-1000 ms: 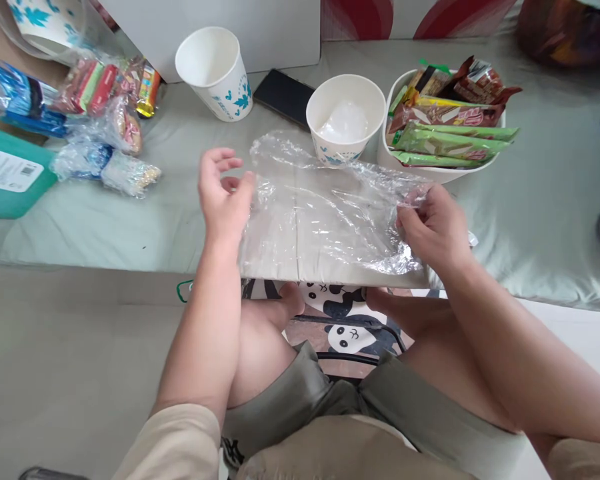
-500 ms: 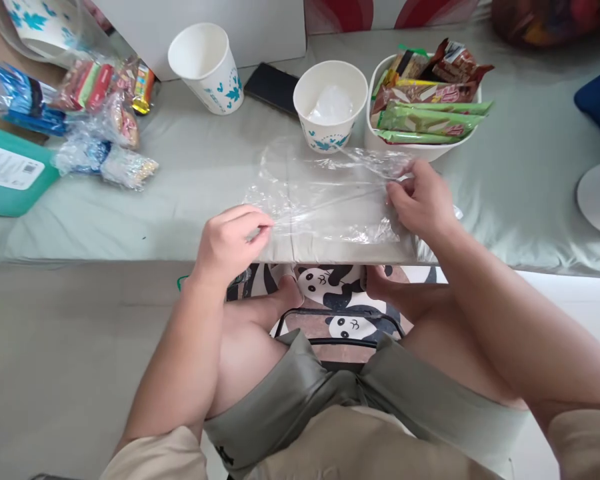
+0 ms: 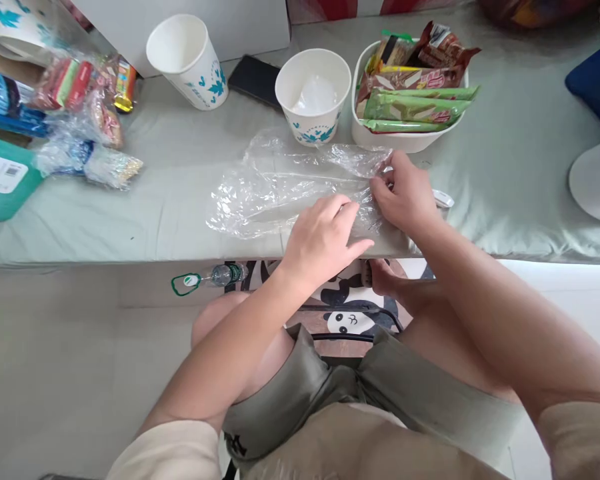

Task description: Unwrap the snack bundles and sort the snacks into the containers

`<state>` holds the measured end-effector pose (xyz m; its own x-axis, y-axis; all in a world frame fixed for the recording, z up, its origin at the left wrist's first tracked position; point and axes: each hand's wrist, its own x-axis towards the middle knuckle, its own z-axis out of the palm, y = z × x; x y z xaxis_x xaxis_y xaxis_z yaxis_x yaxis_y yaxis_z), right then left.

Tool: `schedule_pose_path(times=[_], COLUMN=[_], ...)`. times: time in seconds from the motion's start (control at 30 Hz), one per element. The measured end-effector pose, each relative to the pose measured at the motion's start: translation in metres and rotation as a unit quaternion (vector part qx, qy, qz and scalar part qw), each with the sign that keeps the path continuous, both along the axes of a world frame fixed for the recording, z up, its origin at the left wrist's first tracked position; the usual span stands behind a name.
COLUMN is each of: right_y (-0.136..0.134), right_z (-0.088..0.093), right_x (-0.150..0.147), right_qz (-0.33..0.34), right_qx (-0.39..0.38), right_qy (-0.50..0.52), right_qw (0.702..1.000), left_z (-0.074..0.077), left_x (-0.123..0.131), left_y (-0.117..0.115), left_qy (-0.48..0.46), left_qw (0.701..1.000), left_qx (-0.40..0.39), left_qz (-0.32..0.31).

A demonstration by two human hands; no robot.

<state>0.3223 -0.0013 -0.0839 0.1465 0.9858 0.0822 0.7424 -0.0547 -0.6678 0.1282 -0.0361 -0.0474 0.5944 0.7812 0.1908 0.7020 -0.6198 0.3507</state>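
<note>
A crinkled clear plastic bag lies flat on the pale green bed sheet near its front edge. My left hand lies on the bag's right part, fingers stretched out and pressing it flat. My right hand pinches the bag's right end between thumb and fingers. Just behind the bag stands a paper cup with clear plastic inside, and a white bowl full of snack wrappers.
A second paper cup and a black phone sit at the back. Bagged snacks and a teal box lie at the left. A bottle lies on the floor by my knees. A white disc is at the right.
My left hand has let go of the bag's left edge, crossed to the right and now lies flat on the bag beside my right hand. The bag has flattened and spread leftward.
</note>
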Motion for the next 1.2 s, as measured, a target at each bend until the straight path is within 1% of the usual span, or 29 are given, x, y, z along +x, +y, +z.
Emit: schedule_pose_path(times=[0.03,0.1,0.2,0.27,0.37,0.43,0.5,0.57,0.63,0.67,0.73,0.87,0.93,1.07,1.13,1.2], right_y=[-0.001,-0.001,0.000,0.002,0.004,0.005,0.004,0.003,0.003,0.002,0.002,0.002,0.003,0.002,0.002,0.001], right_z=[0.001,0.003,0.004,0.003,0.003,0.003,0.004,0.005,0.005,0.005,0.005,0.005,0.005,0.010,0.013,0.013], right_x=[0.000,0.001,0.002,0.002,0.002,0.001,-0.001,-0.002,-0.002,-0.002,-0.002,-0.001,-0.002,-0.004,-0.004,-0.003], right_qz=[0.003,0.004,0.005,0.014,0.022,0.021,0.024,0.024,0.014,0.009,0.005,0.016,0.016,0.009,0.006,0.002], right_qx=[-0.001,-0.003,-0.004,-0.001,0.001,-0.006,-0.005,0.005,0.006,0.001,-0.011,0.006,0.003,-0.028,-0.032,-0.030], right_qy=[-0.005,-0.012,-0.014,-0.009,-0.003,-0.002,0.001,0.002,-0.003,-0.006,-0.010,-0.011,-0.013,-0.016,-0.014,-0.015], right_qw=[1.000,1.000,1.000,1.000,1.000,1.000,1.000,1.000,1.000,1.000,1.000,1.000,1.000,0.999,0.999,0.999], left_z=[-0.002,-0.001,0.002,0.001,-0.002,-0.004,-0.006,-0.009,-0.012,-0.014,-0.016,-0.015,-0.012,-0.008,-0.006,-0.004], left_x=[0.006,0.011,0.008,0.003,-0.002,-0.001,0.003,0.008,0.011,0.012,0.011,0.007,0.004,-0.006,-0.012,-0.020], left_y=[0.002,0.003,-0.007,-0.015,-0.019,-0.013,-0.005,0.001,0.004,0.003,0.000,-0.006,-0.005,0.001,0.003,0.005], left_qy=[0.015,0.015,-0.033,-0.050,-0.068,-0.055,-0.008,0.043,0.072,0.074,0.057,-0.027,-0.063,-0.092,-0.089,-0.067], left_qw=[1.000,0.999,0.992,0.987,0.981,0.980,0.987,0.992,0.992,0.992,0.989,0.967,0.955,0.949,0.949,0.962], left_qx=[-0.003,0.007,0.050,0.073,0.140,0.178,0.162,0.109,0.082,0.087,0.128,0.251,0.288,0.302,0.301,0.266], left_qz=[-0.005,-0.042,-0.111,-0.132,-0.115,-0.071,-0.011,0.041,0.060,0.062,0.056,0.030,0.015,-0.018,-0.013,0.002])
